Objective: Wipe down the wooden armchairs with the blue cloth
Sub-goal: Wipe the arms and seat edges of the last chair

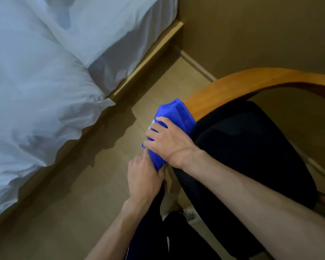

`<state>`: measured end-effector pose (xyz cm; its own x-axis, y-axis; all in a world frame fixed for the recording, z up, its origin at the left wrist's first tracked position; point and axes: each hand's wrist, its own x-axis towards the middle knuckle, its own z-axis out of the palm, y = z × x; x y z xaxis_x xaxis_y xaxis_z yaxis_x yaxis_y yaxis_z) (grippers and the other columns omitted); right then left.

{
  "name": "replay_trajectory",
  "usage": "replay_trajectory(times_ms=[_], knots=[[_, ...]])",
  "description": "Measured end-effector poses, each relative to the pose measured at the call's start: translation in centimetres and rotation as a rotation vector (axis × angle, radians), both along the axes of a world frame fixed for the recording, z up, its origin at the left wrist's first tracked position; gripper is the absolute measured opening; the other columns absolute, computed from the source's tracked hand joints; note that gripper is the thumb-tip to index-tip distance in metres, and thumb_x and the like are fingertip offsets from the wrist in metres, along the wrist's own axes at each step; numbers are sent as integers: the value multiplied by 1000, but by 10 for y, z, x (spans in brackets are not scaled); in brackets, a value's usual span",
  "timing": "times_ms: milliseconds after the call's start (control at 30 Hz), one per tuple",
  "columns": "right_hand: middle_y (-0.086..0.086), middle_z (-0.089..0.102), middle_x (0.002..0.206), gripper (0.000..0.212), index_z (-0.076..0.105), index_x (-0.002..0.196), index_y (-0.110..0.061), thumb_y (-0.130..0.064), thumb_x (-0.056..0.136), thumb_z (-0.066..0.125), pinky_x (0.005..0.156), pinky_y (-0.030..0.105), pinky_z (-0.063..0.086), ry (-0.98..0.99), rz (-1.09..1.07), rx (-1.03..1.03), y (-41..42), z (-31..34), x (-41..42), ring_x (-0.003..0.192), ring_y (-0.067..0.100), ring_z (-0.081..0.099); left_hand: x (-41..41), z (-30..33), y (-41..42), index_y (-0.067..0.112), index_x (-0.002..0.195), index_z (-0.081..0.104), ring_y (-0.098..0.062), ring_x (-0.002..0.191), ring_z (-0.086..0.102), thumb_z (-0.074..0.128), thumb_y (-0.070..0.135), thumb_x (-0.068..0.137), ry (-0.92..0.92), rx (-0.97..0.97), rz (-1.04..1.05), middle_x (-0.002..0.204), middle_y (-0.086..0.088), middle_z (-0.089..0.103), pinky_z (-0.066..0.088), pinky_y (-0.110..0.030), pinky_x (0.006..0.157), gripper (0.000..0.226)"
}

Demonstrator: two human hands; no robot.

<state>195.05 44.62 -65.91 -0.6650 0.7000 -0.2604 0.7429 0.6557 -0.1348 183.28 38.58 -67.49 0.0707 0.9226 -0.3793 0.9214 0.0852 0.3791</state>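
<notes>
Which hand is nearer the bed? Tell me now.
Left. The left hand sits at the blue cloth's lower end, on the bed side; the right hand presses the cloth farther from it.

Folded blue cloth (178, 117) draped over curved wooden armrest (251, 81), right hand (167, 141) on top, left hand (143, 175) just below; white-sheeted bed (45, 62) left.

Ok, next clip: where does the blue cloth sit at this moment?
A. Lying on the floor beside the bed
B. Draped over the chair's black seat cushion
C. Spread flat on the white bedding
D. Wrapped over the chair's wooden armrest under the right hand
D. The blue cloth is folded over the wooden armrest, with the right hand pressing on top of it and the left hand at its lower end.
</notes>
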Motion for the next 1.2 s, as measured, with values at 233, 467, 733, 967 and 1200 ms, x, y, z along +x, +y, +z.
replay_trajectory(times_ms=[233, 467, 733, 967, 1200], knots=[[-2, 41, 144, 81, 31, 144, -31, -22, 75, 71, 118, 36, 17, -30, -72, -9, 45, 10, 74, 135, 22, 35, 38, 22, 71, 8, 123, 39, -27, 101, 57, 79, 39, 65, 120, -49, -190, 109, -7, 56, 48, -39, 85, 77], [-5, 44, 139, 83, 30, 145, -31, -41, 74, 73, 117, 36, 20, -72, -220, -13, 69, 2, 137, 131, 19, 39, 105, 19, 120, 6, 133, 30, -22, 108, 54, 78, 54, 64, 236, 8, -380, 121, -6, 48, 45, -28, 91, 97], [-5, 47, 136, 76, 34, 142, -34, -42, 75, 70, 116, 34, 23, -96, -511, 17, 79, 1, 216, 129, 18, 41, 194, 13, 159, 5, 131, 33, -23, 108, 52, 78, 57, 63, 241, 102, -544, 121, -9, 47, 43, -29, 90, 97], [-4, 46, 133, 75, 31, 139, -35, -36, 76, 71, 110, 37, 28, -66, -571, 19, 77, -9, 239, 124, 21, 43, 225, 14, 164, 7, 132, 31, -25, 111, 52, 80, 51, 63, 305, 49, -558, 122, -10, 47, 44, -32, 93, 95], [-3, 53, 121, 63, 35, 134, -31, -29, 80, 68, 96, 36, 35, -19, -628, 74, 75, -7, 276, 114, 22, 49, 264, 20, 166, 9, 127, 36, -24, 107, 54, 78, 49, 66, 322, 96, -589, 117, -8, 51, 44, -33, 94, 84]])
